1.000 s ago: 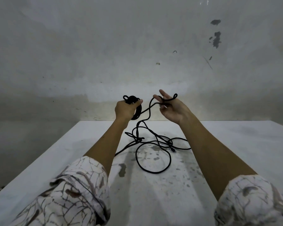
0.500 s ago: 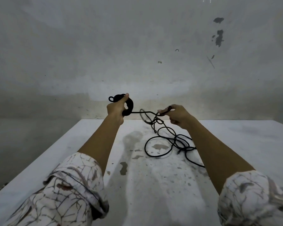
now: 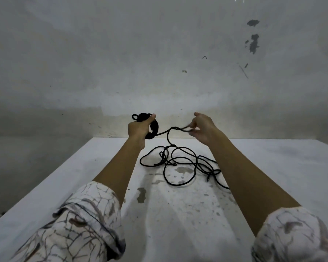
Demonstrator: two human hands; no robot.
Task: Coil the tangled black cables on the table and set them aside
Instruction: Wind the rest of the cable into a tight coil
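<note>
The left hand (image 3: 140,129) had its fingers clamped round the coil (image 3: 152,129), held up over the counter's (image 3: 273,167) far edge, while the right hand (image 3: 203,129) pinched the cable (image 3: 170,132) feeding it. The loose tangle (image 3: 180,163) lay mid-counter; a knot there looked likely to snag and jerk the strand free. Count: one coil, one tangle, two hands.
</note>
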